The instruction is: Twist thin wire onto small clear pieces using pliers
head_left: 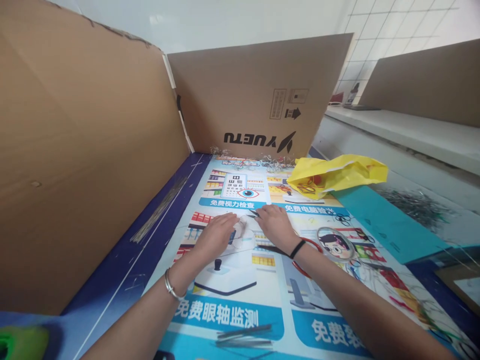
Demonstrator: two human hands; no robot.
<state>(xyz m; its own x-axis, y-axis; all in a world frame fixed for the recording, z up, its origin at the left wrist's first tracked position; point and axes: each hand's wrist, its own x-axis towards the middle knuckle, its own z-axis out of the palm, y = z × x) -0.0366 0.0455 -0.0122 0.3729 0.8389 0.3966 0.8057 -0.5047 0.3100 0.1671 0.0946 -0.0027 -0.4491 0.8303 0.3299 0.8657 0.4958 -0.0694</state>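
Observation:
My left hand (219,231) hovers over the printed poster, fingers bent and pressed together. Whether anything thin is pinched in them cannot be made out. Just to its right, my right hand (275,225) is closed around a small dark tool with two pointed tips (253,213), which point toward my left fingers. The rest of that tool is hidden in the palm. Under my right wrist lie scissors (270,248) with dark blades and red handles, partly covered by the forearm. Loops of thin, pale wire (240,235) seem to show between the hands, faintly.
Cardboard panels (258,95) stand at the back and left. Bundles of straight wires lie left (159,210) and in front (245,336). A yellow bag (348,170) sits at back right, near a heap of wire scraps (412,210). Something green (24,342) is blurred at lower left.

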